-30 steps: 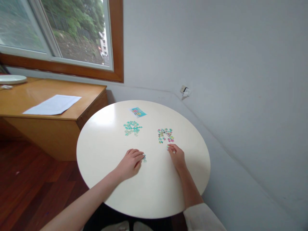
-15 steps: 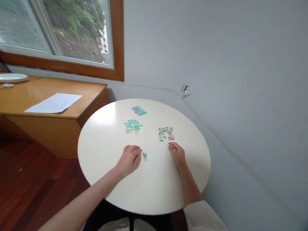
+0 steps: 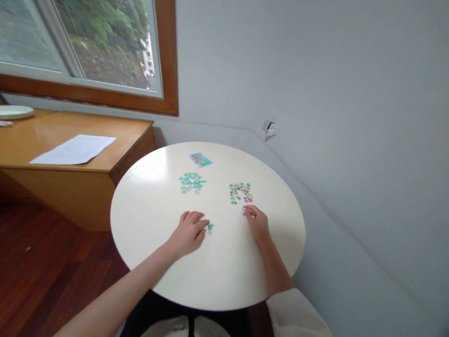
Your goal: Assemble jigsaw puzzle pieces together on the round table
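My left hand (image 3: pixel 190 232) rests over the table with fingers apart, its index fingertip at the upper edge of a small joined group of jigsaw pieces (image 3: pixel 210 229). Between the thumb and fingers of my right hand (image 3: pixel 257 223) is a small light teal puzzle piece (image 3: pixel 243 211). Just beyond that hand lies a cluster of multicoloured puzzle pieces (image 3: pixel 246 191), with pink, yellow and green among them. Farther left spreads a cluster of mostly teal and pale green puzzle pieces (image 3: pixel 191 182). Behind it is a picture card (image 3: pixel 201 160) with a blue background.
The pieces lie on a round white table (image 3: pixel 157 187). A wooden desk (image 3: pixel 129 135) on the left carries a sheet of paper (image 3: pixel 75 150) and a white round object (image 3: pixel 16 112). A wall socket with a plug (image 3: pixel 270 127) is on the wall behind.
My left index finger has stretched right onto the top of the small joined group. My right hand keeps its piece in nearly the same place. The view has shifted slightly.
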`<state>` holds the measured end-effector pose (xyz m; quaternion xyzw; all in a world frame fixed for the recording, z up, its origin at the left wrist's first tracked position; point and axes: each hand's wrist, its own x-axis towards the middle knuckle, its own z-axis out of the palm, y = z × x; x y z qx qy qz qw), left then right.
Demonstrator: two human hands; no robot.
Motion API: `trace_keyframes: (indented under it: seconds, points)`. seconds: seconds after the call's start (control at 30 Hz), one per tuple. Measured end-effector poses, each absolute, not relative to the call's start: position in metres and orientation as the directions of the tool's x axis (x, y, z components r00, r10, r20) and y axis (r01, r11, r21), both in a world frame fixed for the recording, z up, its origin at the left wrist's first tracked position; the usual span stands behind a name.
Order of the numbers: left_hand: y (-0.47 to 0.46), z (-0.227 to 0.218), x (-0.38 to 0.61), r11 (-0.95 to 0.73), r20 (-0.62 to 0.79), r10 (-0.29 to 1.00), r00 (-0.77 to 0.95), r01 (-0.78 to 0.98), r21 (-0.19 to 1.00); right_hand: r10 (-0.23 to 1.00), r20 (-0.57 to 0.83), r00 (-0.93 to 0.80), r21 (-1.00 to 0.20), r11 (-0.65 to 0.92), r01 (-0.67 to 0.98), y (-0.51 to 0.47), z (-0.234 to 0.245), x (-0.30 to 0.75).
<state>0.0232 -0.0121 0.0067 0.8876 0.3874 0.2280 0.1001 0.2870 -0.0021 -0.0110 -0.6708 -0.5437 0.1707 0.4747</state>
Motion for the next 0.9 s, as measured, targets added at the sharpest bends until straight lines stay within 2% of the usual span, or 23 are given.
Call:
trace_keyframes:
  seconds: [0.23, 0.43, 0.6, 0.77, 0.9]
  points:
    - [-0.01, 0.007, 0.024, -0.645, 0.329, 0.764, 0.556, 0.628, 0.436, 0.88, 0.319, 0.351, -0.823, 0.073, 0.564, 0.001, -0.01, 0.284]
    - [0.005, 0.011, 0.024, -0.539, 0.272, 0.822, 0.5, 0.534, 0.651, 0.904, 0.315, 0.29, -0.824, 0.108, 0.557, 0.008, -0.001, 0.273]
    - [0.028, 0.012, 0.029, -0.459, 0.24, 0.859, 0.452, 0.473, 0.752, 0.935, 0.285, 0.208, -0.828, 0.131, 0.545, 0.022, 0.001, 0.264]
    - [0.062, 0.01, 0.047, -0.322, 0.194, 0.913, 0.358, 0.343, 0.883, 0.95, 0.263, 0.17, -0.872, 0.158, 0.464, 0.046, -0.007, 0.251]
    - [0.085, 0.009, 0.062, -0.222, 0.16, 0.946, 0.281, 0.205, 0.953, 0.941, 0.259, 0.216, -0.922, 0.174, 0.347, 0.064, -0.016, 0.24]
